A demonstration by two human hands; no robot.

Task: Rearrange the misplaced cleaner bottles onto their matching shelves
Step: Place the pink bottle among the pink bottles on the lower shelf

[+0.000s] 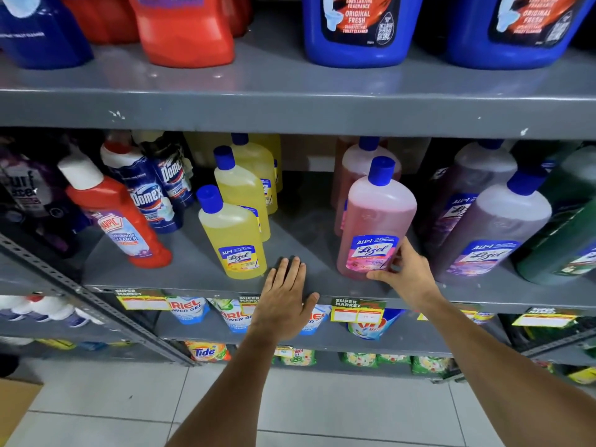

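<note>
The pink translucent plastic Lizol bottle with a blue cap (376, 221), upright on the grey metal shelf (200, 269), is gripped low by the right hand (407, 269), whose fingers (380, 277) are wrapped around it, while the left hand (287, 298) is laid flat and spread just leftward.

**Shelving and floor**

Grey metal shelving (290, 104) fills the view in several tiers, paint chipped along the front edges. A perforated grey upright (96, 304) runs diagonally at lower left. Yellow price tags (358, 312) are fixed to one edge. The floor (322, 408) is pale tile.
</note>
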